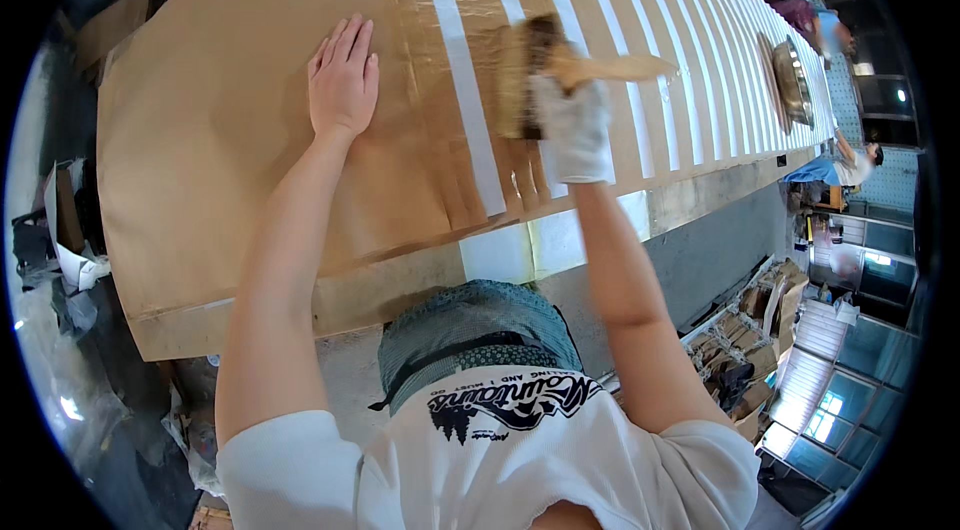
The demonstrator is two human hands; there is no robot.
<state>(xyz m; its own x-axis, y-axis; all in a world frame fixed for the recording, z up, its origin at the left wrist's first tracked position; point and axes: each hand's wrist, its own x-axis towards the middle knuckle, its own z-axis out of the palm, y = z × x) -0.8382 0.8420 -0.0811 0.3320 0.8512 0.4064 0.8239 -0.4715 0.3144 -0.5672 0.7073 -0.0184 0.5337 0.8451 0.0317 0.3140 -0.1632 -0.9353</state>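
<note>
My bare left hand (343, 80) lies flat on a large brown paper sheet (220, 90), fingers stretched and close together. In a white glove, my right hand (578, 135) grips a wide brush (514, 80) with a light wooden handle. Its bristles are on or just above the paper; motion blurs them, so contact cannot be told. Around the brush, the paper looks wet, glossy and wrinkled. White strips (455, 60) run across the brown surface from the brush towards the far right, at regular spacing, like staggered edges of stacked sheets.
A metal bowl (792, 82) stands at the table's far right. Beyond it are a person in a light top (850, 168) and another person (825, 30). Bundled cardboard (745, 335) lies on the floor at right. Plastic and scraps (75, 280) lie at left.
</note>
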